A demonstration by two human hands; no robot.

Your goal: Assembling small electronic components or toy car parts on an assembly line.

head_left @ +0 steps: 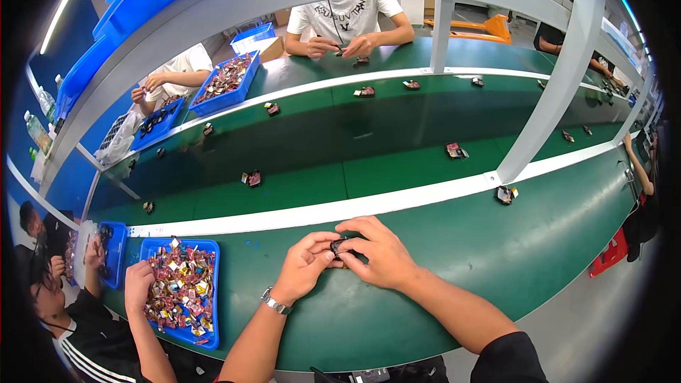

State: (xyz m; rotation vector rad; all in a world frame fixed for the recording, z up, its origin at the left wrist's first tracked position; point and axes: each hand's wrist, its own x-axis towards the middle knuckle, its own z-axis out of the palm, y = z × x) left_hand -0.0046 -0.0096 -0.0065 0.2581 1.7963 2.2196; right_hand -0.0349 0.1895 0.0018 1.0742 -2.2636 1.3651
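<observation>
Grip narrow, left hand (301,268) and right hand (381,257) pinch a black part (337,247).

A small black part (337,247) — partly hidden — sits between left grip (306,262) and right grip (379,254).

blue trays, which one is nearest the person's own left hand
The blue tray heaped with small parts, just left of the left hand; the others stand farther left or on the far side.
</observation>
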